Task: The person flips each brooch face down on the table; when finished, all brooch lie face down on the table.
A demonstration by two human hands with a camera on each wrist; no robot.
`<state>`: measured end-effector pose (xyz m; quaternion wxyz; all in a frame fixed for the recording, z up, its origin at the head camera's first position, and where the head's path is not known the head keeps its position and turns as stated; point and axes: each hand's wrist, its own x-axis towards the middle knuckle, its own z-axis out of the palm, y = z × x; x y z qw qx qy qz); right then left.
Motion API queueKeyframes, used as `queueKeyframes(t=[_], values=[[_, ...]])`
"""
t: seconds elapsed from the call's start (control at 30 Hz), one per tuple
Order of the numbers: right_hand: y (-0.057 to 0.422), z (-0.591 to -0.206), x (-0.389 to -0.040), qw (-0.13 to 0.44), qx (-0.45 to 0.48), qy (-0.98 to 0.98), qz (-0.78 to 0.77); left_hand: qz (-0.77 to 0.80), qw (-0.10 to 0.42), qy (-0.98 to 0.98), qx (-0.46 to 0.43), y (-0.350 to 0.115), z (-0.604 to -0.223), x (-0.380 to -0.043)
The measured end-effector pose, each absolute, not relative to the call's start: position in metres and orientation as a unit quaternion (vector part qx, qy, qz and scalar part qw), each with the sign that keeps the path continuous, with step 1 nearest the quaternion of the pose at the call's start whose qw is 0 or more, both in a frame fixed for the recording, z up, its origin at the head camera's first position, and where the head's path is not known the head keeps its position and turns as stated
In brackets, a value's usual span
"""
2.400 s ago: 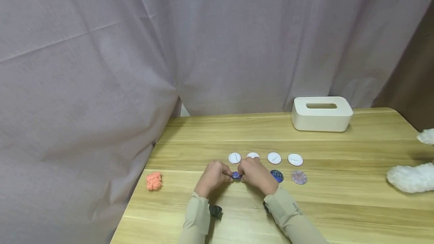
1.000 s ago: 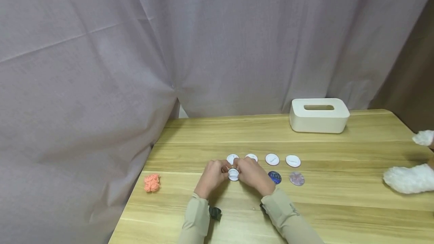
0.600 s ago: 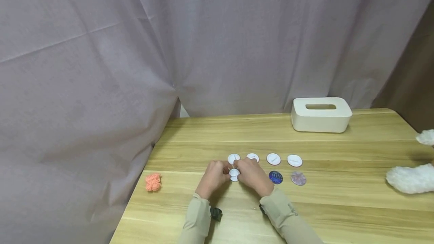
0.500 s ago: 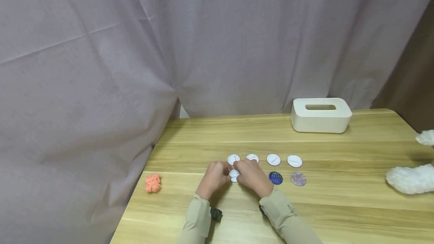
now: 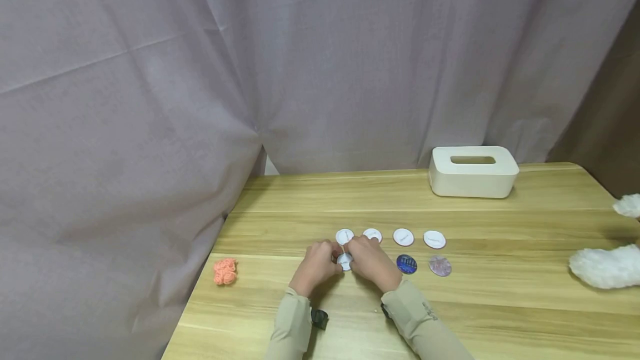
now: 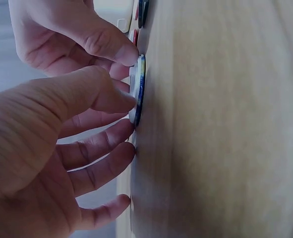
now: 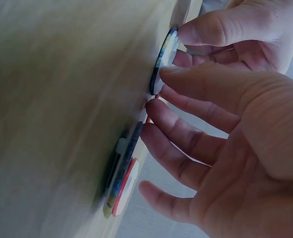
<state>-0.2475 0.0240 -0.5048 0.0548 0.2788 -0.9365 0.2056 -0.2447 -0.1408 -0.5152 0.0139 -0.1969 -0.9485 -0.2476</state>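
Between both hands is a round badge (image 5: 344,261), its pale back facing up, with a blue-patterned edge in the wrist views. My left hand (image 5: 316,265) pinches its left side, thumb (image 6: 117,100) on the pale face. From the other side my right hand (image 5: 371,260) grips it, with its thumb (image 7: 178,77) on the rim; the remaining fingers spread near the tabletop. Right of the hands lie a blue badge (image 5: 406,264) and a pale purple badge (image 5: 440,265). Behind is a row of white discs (image 5: 403,236), one partly covered by the right hand.
The wooden table (image 5: 280,210) carries a white tissue box (image 5: 473,172) at the back right. A coral yarn bundle (image 5: 225,271) lies near the left edge. White fluffy objects (image 5: 607,266) sit at the far right. A grey curtain (image 5: 350,71) hangs behind.
The badge between the hands first showed its blue-purple face; it has been turned, and its pale back shows now. Both hands stay nearly in place around it.
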Motion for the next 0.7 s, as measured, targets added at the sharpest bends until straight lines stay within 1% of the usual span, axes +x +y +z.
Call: queueKeyframes(t=[0.27,0.43,0.57,0.7], values=[[0.028,-0.506,-0.245,0.073,0.288,-0.931,0.211,-0.239,0.016,-0.951,-0.196,-0.139,-0.513,-0.243],[0.037,-0.503,-0.245,0.074,0.292,-0.932,0.202,-0.243,0.022,-0.949,-0.200,-0.135,-0.511,-0.245],[0.046,-0.497,-0.244,0.075,0.281,-0.936,0.198,-0.239,0.039,-0.947,-0.213,-0.130,-0.509,-0.248],[0.053,-0.494,-0.242,0.062,0.270,-0.940,0.197,-0.248,0.038,-0.944,-0.216,-0.124,-0.508,-0.248]])
